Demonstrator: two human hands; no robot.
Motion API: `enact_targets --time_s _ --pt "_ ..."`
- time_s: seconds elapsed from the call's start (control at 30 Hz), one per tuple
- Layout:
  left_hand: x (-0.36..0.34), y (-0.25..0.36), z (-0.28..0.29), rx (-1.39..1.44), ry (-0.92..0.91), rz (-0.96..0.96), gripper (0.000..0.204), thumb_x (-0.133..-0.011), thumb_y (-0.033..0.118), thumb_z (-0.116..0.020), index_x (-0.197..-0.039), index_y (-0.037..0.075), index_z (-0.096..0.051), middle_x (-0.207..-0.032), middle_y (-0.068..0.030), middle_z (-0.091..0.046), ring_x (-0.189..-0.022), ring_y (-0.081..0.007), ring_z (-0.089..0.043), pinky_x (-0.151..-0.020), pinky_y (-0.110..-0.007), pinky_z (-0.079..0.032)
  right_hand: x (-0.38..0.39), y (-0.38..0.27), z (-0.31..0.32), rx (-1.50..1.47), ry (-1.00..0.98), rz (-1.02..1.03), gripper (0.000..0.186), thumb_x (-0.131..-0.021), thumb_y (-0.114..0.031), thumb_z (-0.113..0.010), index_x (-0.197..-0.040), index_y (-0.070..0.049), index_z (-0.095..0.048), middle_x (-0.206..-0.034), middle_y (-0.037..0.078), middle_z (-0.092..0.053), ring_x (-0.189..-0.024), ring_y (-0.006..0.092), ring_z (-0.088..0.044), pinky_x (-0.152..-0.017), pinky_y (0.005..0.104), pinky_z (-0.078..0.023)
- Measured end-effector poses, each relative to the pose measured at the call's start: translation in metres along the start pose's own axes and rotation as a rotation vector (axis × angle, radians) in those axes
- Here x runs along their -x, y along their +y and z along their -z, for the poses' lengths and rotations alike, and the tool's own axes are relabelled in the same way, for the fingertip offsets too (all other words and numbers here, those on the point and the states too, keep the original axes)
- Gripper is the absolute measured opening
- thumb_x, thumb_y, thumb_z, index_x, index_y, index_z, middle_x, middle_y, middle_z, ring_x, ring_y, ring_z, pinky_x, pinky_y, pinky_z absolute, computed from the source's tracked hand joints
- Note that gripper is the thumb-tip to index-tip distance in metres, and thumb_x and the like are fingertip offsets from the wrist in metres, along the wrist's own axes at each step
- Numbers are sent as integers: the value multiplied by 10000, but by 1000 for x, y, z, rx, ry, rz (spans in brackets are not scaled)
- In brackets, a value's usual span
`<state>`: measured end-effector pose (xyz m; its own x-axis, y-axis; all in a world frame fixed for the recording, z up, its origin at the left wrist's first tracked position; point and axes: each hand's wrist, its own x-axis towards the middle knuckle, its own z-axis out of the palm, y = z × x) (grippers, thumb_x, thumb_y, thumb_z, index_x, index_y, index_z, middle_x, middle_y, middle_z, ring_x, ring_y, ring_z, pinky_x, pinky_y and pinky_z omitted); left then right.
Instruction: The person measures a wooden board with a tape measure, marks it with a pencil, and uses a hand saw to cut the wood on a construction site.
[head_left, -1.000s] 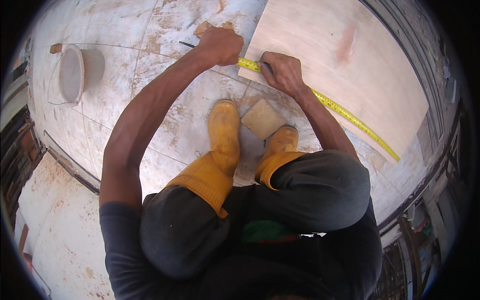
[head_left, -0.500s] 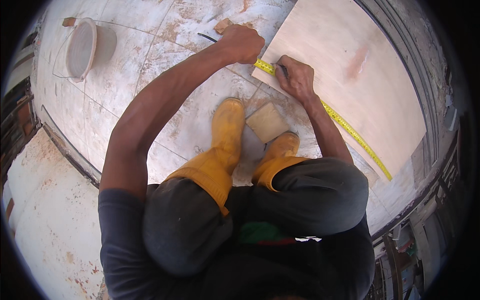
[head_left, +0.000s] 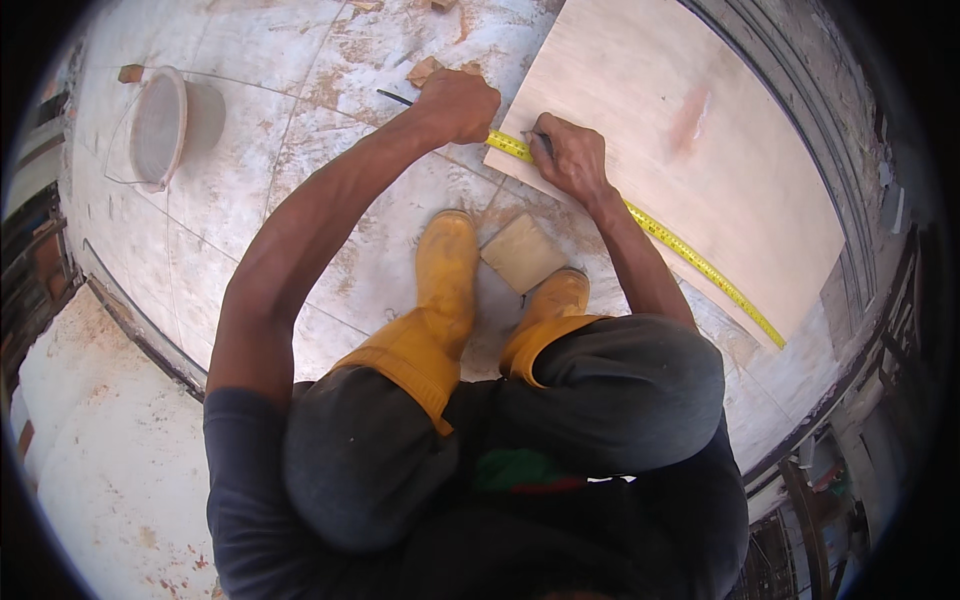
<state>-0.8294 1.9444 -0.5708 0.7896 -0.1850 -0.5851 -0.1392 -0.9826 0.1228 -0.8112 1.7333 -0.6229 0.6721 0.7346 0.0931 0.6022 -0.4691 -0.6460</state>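
Observation:
A yellow tape measure [head_left: 705, 268] lies stretched along the near edge of a pale plywood sheet [head_left: 690, 110]. My left hand [head_left: 458, 106] is closed round the tape's end just beyond the sheet's left corner; whatever else is in that fist is hidden. At the same corner, my right hand [head_left: 570, 155] bends over the tape and the sheet's edge, fingers closed. A thin dark pencil-like thing [head_left: 543, 141] shows between its thumb and fingers, too small to name surely. The tape passes under my right hand and wrist, and its far end reaches the sheet's near right corner.
My yellow rubber boots [head_left: 446, 265] stand on dusty tiles, with a square tan block [head_left: 523, 253] between them and the sheet. A pale bucket [head_left: 160, 130] stands at far left. Broken brown pieces [head_left: 424, 71] lie beyond my left hand. Long dark rails [head_left: 790, 90] border the sheet's right side.
The whole view has shifted slightly, so hands, sheet and tape sit a little further left. Both hands keep nearly the same places on the tape and sheet.

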Motion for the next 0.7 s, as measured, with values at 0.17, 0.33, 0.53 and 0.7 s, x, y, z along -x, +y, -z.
enact_targets --time_s 0.17,0.33,0.53,0.7 --pt "-2 -1 0 -40 -24 -18 206 -774 249 -646 -888 119 -759 -874 -148 -721 -821 -331 -696 -732 -439 -546 12 -3 16 -22 3 -94 147 -895 -193 -620 -888 -67 -545 -789 130 -629 -706 336 -624 -629 448 -485" --pt "25 3 -2 -37 -67 -21 232 -812 323 -655 -928 154 -764 -845 -130 -716 -829 -314 -690 -740 -438 -544 69 -1 66 170 215 -176 200 -923 -234 -612 -917 -57 -519 -809 171 -613 -727 357 -604 -644 450 -473" --pt "69 21 -9 127 -127 -69 278 -798 374 -689 -953 154 -760 -835 -132 -709 -845 -321 -685 -759 -452 -536 171 -3 97 280 89 -575 214 -960 -268 -580 -886 -79 -511 -638 146 -621 -563 375 -609 -529 477 -459" --pt "79 66 -19 240 -278 -286 553 -730 350 -765 -1206 132 -586 -966 -162 -687 -937 -360 -653 -802 -453 -512 199 -17 88 303 105 -564 227 -951 -286 -596 -877 -88 -514 -564 148 -595 -505 379 -594 -478 479 -449"
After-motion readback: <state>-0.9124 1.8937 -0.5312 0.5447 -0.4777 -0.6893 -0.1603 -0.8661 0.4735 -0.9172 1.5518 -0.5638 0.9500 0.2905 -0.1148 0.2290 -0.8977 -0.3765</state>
